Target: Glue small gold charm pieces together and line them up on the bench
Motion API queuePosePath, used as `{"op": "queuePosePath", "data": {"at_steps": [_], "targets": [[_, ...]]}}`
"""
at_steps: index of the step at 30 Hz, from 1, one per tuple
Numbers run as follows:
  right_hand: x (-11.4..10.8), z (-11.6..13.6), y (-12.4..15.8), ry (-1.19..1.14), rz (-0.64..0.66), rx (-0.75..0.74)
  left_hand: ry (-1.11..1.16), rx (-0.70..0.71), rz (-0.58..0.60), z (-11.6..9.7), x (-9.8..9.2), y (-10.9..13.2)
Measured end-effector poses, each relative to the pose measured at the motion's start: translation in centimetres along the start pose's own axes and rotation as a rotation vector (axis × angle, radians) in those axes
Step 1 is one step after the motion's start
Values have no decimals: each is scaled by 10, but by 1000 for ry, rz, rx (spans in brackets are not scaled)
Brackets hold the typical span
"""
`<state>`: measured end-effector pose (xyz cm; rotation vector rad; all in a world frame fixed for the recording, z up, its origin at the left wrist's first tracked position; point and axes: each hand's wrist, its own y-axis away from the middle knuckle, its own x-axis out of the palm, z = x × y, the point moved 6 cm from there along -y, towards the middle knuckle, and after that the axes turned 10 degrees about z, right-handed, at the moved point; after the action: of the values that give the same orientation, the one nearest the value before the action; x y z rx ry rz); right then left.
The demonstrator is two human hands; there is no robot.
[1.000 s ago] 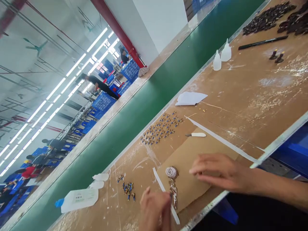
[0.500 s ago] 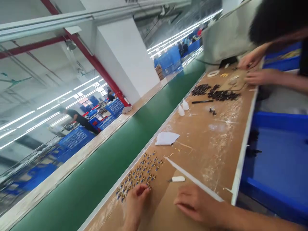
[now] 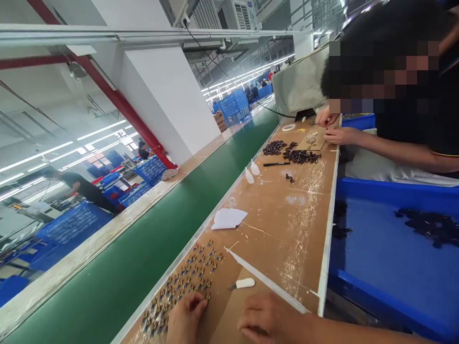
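My left hand is at the near end of the table, its thumb and index finger closed at a small blue-and-gold part on the edge of a group. Several similar small parts are spread in loose rows beyond and left of this hand. My right hand rests on the brown surface with its fingers curled in; whatever they may hold is hidden. Just beyond it lies a small knife with a white handle, its blade pointing left.
A green conveyor belt runs along the left. A white paper, two white pointed bottles, a black pen and dark pieces lie farther up. At right, a co-worker bends over the table beside a blue bin.
My view has turned right, so the table and both hands appear farther left and lower. More of the co-worker and the blue bin shows. My hands have barely moved against the table.
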<state>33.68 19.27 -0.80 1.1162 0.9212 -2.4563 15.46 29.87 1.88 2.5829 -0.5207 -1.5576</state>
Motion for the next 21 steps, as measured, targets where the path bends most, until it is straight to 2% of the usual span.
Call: {"op": "queuePosePath", "data": {"at_steps": [3,5,7,9,11,14,18,21], "targets": [[-12,8,5,-114,-11,-13,57,-30,-148,-3,-31,29],[-19,11,8,-194,-50,-35,145,-46,-216,8,-52,55],[-22,11,11,-239,-73,-50,166,-126,-266,32,-66,86],[-21,10,12,-251,-92,-72,157,-229,-317,62,-70,122],[-20,11,12,-250,-98,-84,152,-315,-365,90,-63,157],[-21,13,12,-233,-116,-97,152,-385,-409,117,-36,201],[-18,12,15,-208,-109,-100,123,-387,-436,125,0,235],[-14,8,17,-184,-103,-73,60,-354,-462,122,15,248]]}}
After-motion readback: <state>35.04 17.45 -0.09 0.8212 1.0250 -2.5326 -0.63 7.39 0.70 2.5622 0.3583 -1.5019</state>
